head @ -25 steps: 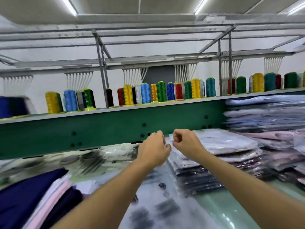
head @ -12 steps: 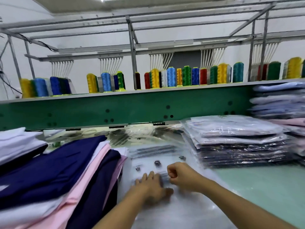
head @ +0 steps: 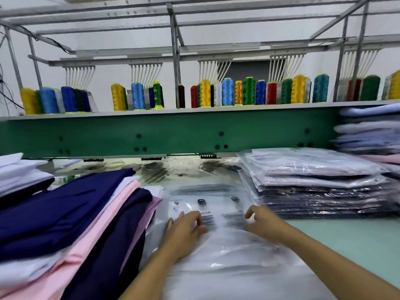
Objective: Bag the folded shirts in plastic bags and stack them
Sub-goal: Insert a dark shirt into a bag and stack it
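Observation:
A pile of empty clear plastic bags (head: 218,269) with printed warnings lies on the table right in front of me. My left hand (head: 186,230) rests flat on the top bag, fingers spread. My right hand (head: 264,223) sits on the same bag a little to the right, fingers loosely bent and thumb raised, with nothing visibly pinched. Folded unbagged shirts (head: 71,215) in navy, pink and white are stacked at my left. A stack of bagged shirts (head: 313,185) stands at the right, beyond my right hand.
A green machine beam (head: 173,135) runs across behind the table, with coloured thread cones (head: 227,92) on the shelf above it. More bagged shirts (head: 372,135) are piled high at the far right. Bare pale-green tabletop (head: 350,241) shows at the right front.
Both hands came down from near the beam to the bag pile. In the last half second they moved apart, and the right hand loosened from a fist.

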Demonstrator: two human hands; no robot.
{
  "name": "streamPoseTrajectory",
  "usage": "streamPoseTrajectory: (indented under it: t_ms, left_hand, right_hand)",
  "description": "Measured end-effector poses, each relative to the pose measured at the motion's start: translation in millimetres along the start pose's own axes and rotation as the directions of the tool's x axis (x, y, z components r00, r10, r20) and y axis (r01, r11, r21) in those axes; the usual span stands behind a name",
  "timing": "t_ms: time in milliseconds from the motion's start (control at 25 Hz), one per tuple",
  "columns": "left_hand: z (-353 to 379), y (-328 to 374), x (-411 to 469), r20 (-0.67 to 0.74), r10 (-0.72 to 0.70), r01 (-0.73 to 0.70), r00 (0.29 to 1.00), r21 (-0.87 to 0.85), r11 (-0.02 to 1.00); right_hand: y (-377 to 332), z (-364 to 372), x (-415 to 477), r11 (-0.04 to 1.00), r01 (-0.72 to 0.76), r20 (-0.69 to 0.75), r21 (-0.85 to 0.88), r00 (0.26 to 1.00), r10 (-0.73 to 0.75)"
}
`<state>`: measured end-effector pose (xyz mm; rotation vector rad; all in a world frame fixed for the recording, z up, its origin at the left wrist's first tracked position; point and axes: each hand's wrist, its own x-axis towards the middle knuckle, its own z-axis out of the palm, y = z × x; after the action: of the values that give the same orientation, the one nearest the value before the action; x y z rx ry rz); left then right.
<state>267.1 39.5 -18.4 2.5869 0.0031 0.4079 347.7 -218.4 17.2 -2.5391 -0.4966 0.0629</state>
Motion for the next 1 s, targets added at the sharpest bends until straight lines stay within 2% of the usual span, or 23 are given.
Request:
streamPoseTrajectory:
  t_ms: [160, 240, 320, 400, 520, 560, 720, 880, 1000]
  left_hand:
    - [-2.3, -5.2, 0.5, -0.116, 0.039, -0.065, 0.993, -0.232, 0.970]
    - [-4.7, -5.4, 1.5, -0.177, -0.001, -0.067, 0.984, -0.379, 0.923]
    - [-7.6, -3.0, 0.8, -0.221, -0.038, -0.059, 0.975, -0.418, 0.907]
    - [-10.7, -1.2, -1.8, -0.250, -0.030, -0.061, 0.968, -0.345, 0.937]
    - [-16.5, 16.3, -8.3, -0.266, 0.070, -0.064, 0.962, 0.030, 0.997]
    - [-17.4, 26.9, -8.6, -0.254, 0.133, -0.120, 0.958, 0.068, 0.990]
    - [-13.3, 86.8, -21.8, -0.266, 0.361, -0.384, 0.894, -0.038, 0.922]
    - [1.3, 106.8, -35.8, -0.297, 0.526, -0.498, 0.797, 0.170, 0.850]
    - [3.1, 106.2, -35.8, -0.364, 0.554, -0.519, 0.749, 0.197, 0.832]
  right_hand:
    - [1.9, -12.2, -6.3, 0.955, -0.111, 0.015, 0.275, 0.994, 0.111]
    - [2.4, -17.9, -10.6, 0.912, -0.117, 0.051, 0.394, 0.993, 0.106]
    - [-0.9, -23.4, -14.5, 0.865, -0.101, 0.073, 0.492, 0.995, 0.075]
    - [-4.7, -28.7, -16.0, 0.830, -0.083, 0.050, 0.552, 0.997, 0.066]
    - [-8.1, -31.1, -17.1, 0.688, -0.115, 0.059, 0.717, 0.993, 0.104]
    - [-9.6, -30.2, -18.2, 0.649, -0.132, 0.071, 0.749, 0.990, 0.119]
    - [-22.9, -23.9, -25.0, 0.616, -0.134, 0.069, 0.776, 0.989, 0.128]
    - [-35.7, -25.2, -35.9, 0.592, -0.179, 0.127, 0.786, 0.983, 0.129]
    - [-47.4, -24.6, -44.8, 0.658, -0.169, 0.145, 0.734, 0.985, 0.091]
